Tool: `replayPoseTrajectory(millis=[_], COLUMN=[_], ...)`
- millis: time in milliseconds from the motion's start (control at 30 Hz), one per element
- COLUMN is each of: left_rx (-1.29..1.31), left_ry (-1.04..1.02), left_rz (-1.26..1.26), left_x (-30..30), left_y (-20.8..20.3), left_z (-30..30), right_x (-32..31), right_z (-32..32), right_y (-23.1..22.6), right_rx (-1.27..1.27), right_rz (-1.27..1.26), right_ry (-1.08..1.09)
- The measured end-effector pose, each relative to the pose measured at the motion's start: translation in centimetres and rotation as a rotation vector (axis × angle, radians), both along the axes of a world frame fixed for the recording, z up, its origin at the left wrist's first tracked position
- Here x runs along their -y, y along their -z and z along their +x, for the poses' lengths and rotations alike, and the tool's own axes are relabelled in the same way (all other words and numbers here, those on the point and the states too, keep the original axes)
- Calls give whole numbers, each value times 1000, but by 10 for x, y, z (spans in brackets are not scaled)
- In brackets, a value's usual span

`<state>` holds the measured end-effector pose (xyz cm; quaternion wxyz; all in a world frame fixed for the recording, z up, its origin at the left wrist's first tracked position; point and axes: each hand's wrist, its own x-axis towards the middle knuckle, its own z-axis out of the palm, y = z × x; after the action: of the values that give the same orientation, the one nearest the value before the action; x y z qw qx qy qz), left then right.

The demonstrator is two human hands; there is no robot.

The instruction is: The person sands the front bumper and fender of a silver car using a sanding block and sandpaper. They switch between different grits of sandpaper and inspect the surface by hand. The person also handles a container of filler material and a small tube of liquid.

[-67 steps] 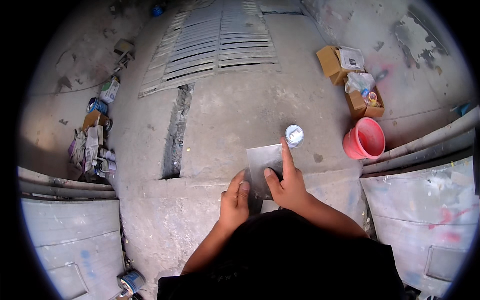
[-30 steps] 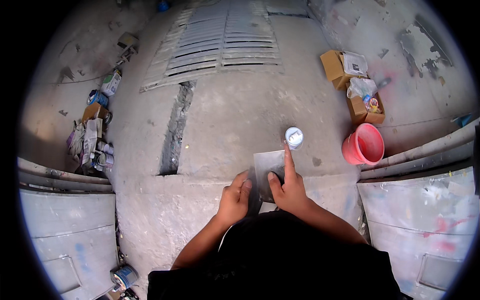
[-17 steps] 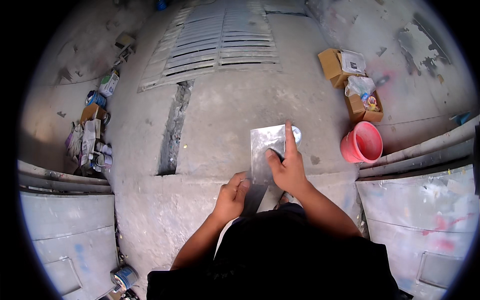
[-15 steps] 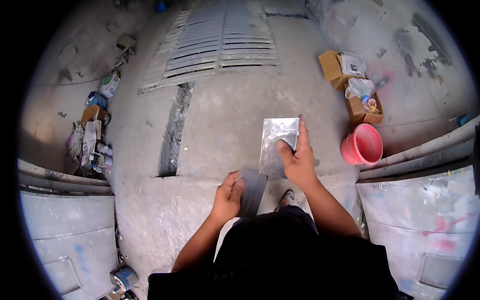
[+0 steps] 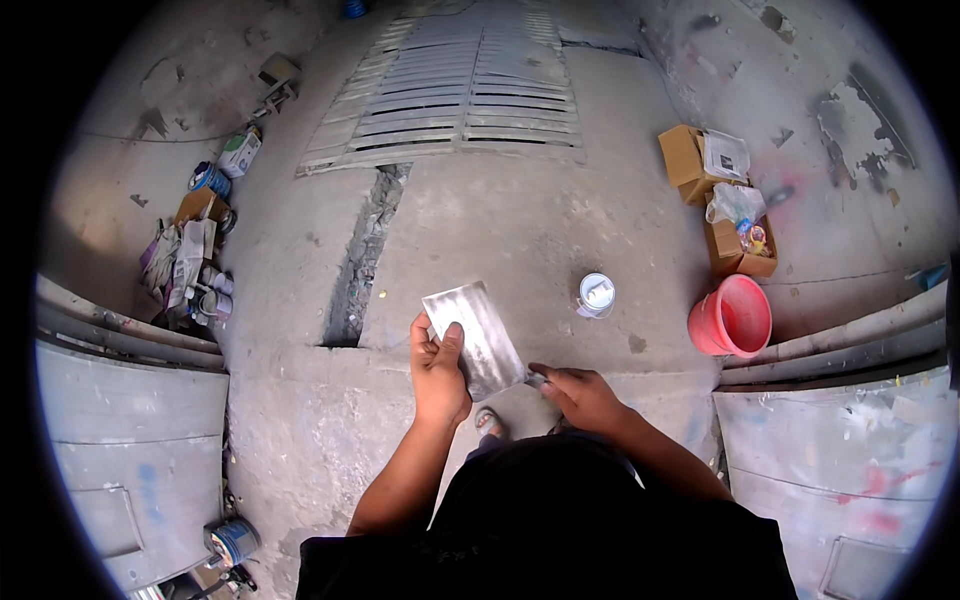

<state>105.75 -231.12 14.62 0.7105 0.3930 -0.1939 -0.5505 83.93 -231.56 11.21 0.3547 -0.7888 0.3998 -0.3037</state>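
Sheet: a flat grey metal-looking sheet [image 5: 474, 338], rectangular, held tilted above the concrete floor [image 5: 520, 220], in front of the person's body.
Left hand: left hand [image 5: 438, 365] closed on the sheet's lower left edge, thumb lying on the upper face, fingers hidden behind it.
Right hand: right hand [image 5: 580, 395] at the sheet's lower right corner, fingers loosely curled; it seems to pinch the corner or a small tool there, but the view is too small to tell which.
Handling, judged: thin and stiff, since it shows no sag under one-edge support; probably light; edges likely sharp, face smooth and somewhat slippery.
Hold, judged: grip across an edge with thumb on top, as the left does, away from the corners.
Nearby: small open can [image 5: 596, 295] just beyond the sheet; red bucket [image 5: 732, 316] further right; cardboard boxes [image 5: 722, 200] beyond.
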Motion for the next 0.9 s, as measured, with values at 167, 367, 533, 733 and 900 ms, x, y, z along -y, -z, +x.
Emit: replayPoseTrajectory(millis=[167, 367, 533, 733, 900], left_rx=[-102, -203, -193, -192, -24], left_ry=[308, 295, 300, 328, 233], left_rz=[188, 158, 142, 91, -30], left_x=[-5, -8, -2, 4, 4], left_y=[-14, -9, -19, -17, -23], left_z=[-1, -19, 7, -2, -1], right_x=[63, 70, 16, 24, 51], right_z=[7, 29, -20, 7, -20], right_y=[-35, -40, 15, -36, 3], right_rx=[365, 253, 387, 269, 371], right_rz=[319, 454, 752, 629, 703], right_ry=[323, 162, -5, -212, 203])
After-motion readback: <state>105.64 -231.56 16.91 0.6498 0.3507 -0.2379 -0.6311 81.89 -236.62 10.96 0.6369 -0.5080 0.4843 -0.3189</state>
